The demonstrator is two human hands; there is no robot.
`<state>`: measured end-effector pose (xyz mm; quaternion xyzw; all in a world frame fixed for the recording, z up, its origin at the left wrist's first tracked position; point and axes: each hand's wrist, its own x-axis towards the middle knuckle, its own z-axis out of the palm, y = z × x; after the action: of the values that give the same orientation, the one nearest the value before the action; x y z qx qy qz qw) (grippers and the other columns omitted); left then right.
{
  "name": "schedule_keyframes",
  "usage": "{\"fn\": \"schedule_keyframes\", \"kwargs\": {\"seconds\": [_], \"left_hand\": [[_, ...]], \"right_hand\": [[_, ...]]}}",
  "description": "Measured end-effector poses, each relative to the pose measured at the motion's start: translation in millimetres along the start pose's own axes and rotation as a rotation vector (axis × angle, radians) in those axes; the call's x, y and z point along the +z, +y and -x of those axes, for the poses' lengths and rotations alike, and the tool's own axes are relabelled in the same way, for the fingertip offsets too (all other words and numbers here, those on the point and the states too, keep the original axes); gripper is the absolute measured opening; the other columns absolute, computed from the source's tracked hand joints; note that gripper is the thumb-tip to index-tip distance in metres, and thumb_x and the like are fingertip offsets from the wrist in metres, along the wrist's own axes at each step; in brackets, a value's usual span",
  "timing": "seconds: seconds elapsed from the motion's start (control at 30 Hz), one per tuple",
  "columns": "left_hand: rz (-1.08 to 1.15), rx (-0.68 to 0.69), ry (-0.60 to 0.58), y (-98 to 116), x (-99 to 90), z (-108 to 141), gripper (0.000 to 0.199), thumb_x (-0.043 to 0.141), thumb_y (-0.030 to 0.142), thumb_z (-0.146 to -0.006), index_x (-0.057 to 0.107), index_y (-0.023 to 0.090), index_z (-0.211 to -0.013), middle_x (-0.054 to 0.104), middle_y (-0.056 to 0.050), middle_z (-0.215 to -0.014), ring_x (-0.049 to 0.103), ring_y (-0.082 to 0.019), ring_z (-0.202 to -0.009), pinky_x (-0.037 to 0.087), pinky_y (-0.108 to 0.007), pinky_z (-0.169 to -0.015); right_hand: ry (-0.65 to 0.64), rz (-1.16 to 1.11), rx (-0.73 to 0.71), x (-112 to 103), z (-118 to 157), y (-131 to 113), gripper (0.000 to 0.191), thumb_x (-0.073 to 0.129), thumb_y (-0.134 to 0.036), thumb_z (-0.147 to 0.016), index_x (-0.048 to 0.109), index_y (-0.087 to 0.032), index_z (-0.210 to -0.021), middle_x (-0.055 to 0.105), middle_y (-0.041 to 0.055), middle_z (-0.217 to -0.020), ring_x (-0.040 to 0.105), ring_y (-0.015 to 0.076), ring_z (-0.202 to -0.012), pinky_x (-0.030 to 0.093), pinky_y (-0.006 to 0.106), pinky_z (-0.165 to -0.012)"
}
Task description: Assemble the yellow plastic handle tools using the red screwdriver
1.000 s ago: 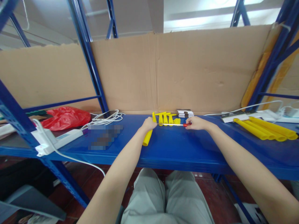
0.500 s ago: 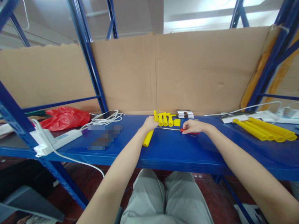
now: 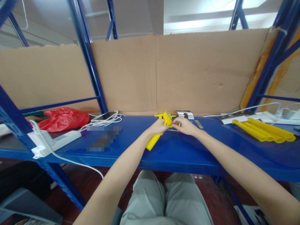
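Note:
My left hand (image 3: 157, 127) is closed around the yellow handle of a scraper-like tool (image 3: 153, 142), which slants up to the right. A broad yellow head with a pale, blade-like edge (image 3: 167, 118) tops it. My right hand (image 3: 185, 125) is beside that head, thumb and fingers pinched at its right side; what they hold is too small to tell. Under the hands, a thin metal shaft (image 3: 173, 130) lies on the blue shelf, with a trace of red by the right hand. Behind the head, other yellow parts (image 3: 158, 116) are mostly hidden.
A small flat greyish strip (image 3: 199, 124) and a stack of small packets (image 3: 185, 114) lie beyond my right hand. Several yellow tubes (image 3: 264, 131) rest at right. At left are a power strip (image 3: 58, 140), white cables (image 3: 107, 118) and a red bag (image 3: 65, 119). Cardboard (image 3: 199, 72) stands behind.
My right hand has left the red-handled tool and moved left to the yellow head. My left hand has shifted right, turning the yellow tool. The flat strip is now visible.

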<state>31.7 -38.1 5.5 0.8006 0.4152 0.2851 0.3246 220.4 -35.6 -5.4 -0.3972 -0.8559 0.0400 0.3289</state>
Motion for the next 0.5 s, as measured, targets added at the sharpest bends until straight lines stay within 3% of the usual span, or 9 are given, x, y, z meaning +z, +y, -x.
{"fn": "schedule_keyframes", "kwargs": {"seconds": [0.5], "left_hand": [[-0.003, 0.009, -0.024, 4.6, 1.5, 2.6, 0.022, 0.048, 0.009, -0.071, 0.043, 0.017, -0.051, 0.046, 0.003, -0.040, 0.043, -0.007, -0.034, 0.033, -0.019, -0.040]], "right_hand": [[0.075, 0.125, -0.038, 4.9, -1.5, 2.4, 0.010, 0.049, -0.017, -0.080, 0.059, -0.017, -0.078, 0.064, 0.0058, -0.078, 0.056, 0.0152, -0.067, 0.042, 0.027, -0.064]]}}
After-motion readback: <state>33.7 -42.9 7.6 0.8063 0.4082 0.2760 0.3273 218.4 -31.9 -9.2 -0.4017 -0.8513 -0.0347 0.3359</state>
